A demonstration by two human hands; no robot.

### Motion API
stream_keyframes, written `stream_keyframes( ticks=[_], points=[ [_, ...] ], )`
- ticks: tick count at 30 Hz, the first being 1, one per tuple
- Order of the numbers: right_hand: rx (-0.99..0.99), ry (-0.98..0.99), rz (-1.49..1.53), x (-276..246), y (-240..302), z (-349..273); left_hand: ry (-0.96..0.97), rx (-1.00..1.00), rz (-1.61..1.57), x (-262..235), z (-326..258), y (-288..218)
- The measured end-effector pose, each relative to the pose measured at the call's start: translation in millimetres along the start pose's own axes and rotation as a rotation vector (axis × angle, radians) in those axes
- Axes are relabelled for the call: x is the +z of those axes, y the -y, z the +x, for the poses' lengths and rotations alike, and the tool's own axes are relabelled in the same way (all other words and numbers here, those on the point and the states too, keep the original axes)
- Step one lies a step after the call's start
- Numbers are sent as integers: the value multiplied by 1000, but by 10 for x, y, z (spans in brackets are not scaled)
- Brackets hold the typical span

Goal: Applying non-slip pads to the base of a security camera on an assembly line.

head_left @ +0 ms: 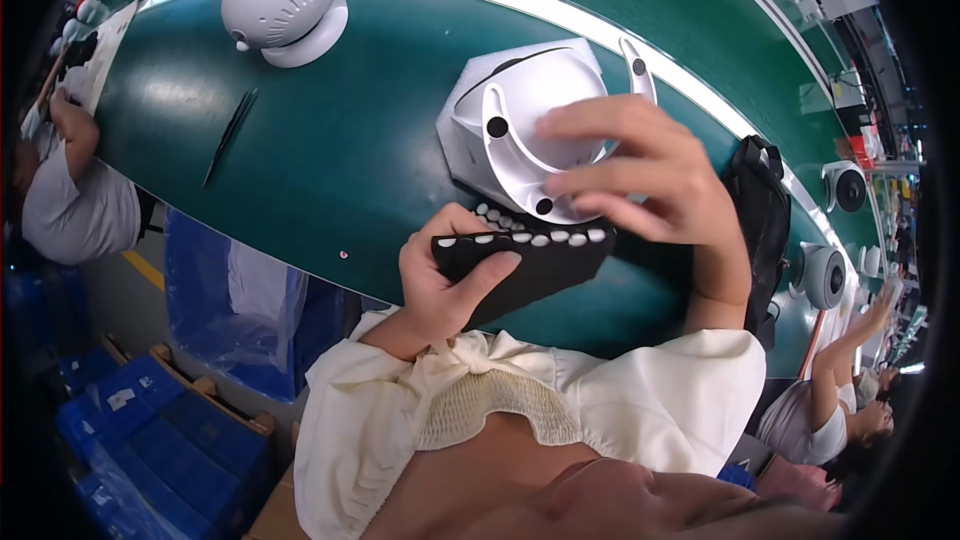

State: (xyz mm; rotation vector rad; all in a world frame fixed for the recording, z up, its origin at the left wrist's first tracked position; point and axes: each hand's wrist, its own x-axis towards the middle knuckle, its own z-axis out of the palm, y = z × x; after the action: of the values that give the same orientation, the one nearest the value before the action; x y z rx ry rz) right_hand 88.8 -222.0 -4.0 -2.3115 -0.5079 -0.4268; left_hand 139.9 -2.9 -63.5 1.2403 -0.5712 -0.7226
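Both hands are busy: left hand [440, 280] grips a black foam strip [530, 265] (studded with small white caps), right hand [640, 175] rests fingers spread on a smooth white domed housing [530, 125] lying on the glossy green bench [330, 150].

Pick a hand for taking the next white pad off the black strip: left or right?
Right, probably. The right hand is free, fingers resting on the white device just above the row of small white pads. The left hand is gripping the black strip and steadying it.
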Motion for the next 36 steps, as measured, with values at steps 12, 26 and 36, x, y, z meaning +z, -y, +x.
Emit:
stream_keyframes(
  ticks=[12,26,36],
  points=[
    [11,11,-193,155,409,-101,-13,224,377,189,-20,-32],
    [-441,-94,-434,262,460,-265,28,151,482,175,-3,11],
    [513,-86,480,-427,341,-451,502,86,44,385,59,124]
  ],
)
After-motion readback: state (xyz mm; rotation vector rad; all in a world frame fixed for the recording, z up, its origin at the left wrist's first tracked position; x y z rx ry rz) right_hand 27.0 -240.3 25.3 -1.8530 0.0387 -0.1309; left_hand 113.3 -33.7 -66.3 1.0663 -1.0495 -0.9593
